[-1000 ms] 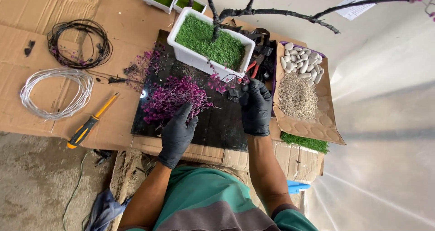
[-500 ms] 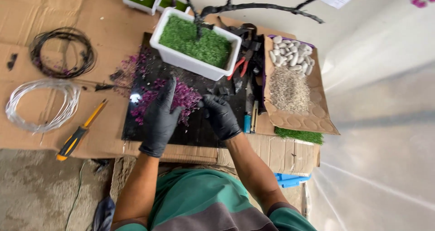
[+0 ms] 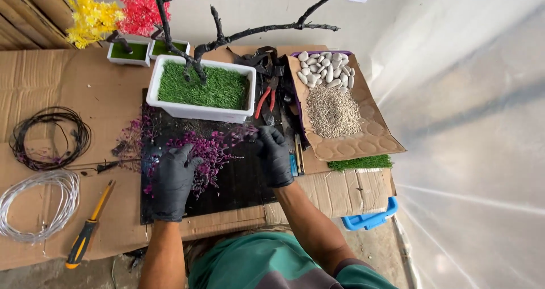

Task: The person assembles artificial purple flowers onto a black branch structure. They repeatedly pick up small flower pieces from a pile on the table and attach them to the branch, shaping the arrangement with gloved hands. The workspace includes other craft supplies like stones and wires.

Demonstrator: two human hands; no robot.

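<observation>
Head view, looking down on a tabletop (image 3: pixel 51 85) covered in flattened cardboard. Both hands wear black gloves.

Left hand (image 3: pixel 170 181): lies palm down on a black mat (image 3: pixel 244 181), fingers spread and slightly curled over the near-left edge of a heap of purple artificial sprigs (image 3: pixel 207 153). It presses on the sprigs; whether it grips any is not clear.

Right hand (image 3: pixel 274 155): fingers drawn together, pinching the right end of a purple sprig at the heap's far-right side, just near of the white planter.

The purple sprigs sit mid-mat, between the two hands, with a few loose ones trailing off the mat's left edge.

White rectangular planter (image 3: pixel 198 110): stands on the far part of the mat, filled with green fake grass, a bare black branch (image 3: pixel 250 32) rising from it.

Right of the planter: red-handled pliers (image 3: pixel 263 99), then a cardboard tray (image 3: pixel 363 144) holding white pebbles (image 3: pixel 323 68) and a pile of fine gravel (image 3: pixel 332 112).

Left side: coil of black wire (image 3: pixel 48 136); near of it, coil of silver wire (image 3: pixel 34 204); yellow-handled screwdriver (image 3: pixel 88 229) beside that.

Far left: two small white pots with yellow (image 3: pixel 91 19) and red (image 3: pixel 139 8) foliage.
</observation>
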